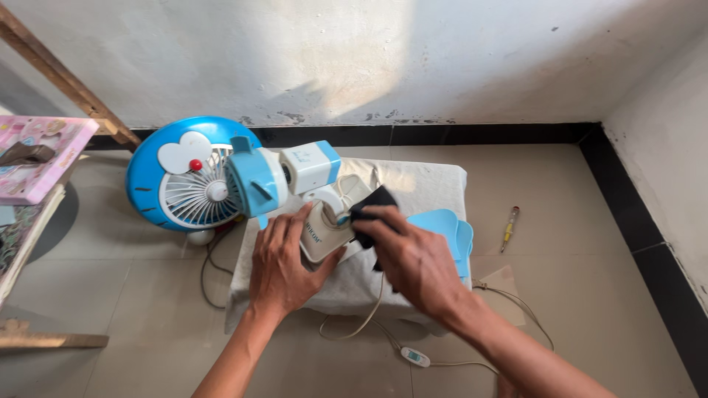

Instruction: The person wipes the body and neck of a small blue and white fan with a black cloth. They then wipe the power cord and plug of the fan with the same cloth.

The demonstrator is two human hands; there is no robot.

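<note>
Wiping is in hand. The fan (pixel 221 180), a small blue and white one, lies on a white cloth (pixel 428 184) covering a low worktop near the far wall. The left hand (pixel 284 262) lies spread on the cream base (pixel 321 234), steadying it. The right hand (pixel 413 258) pinches a dark rag (pixel 372 210) against the base's right side. Judged next: turning the base to reach unwiped faces, with the left hand's hold kept firm. A screwdriver (pixel 509 227) lies on the floor to the right.
</note>
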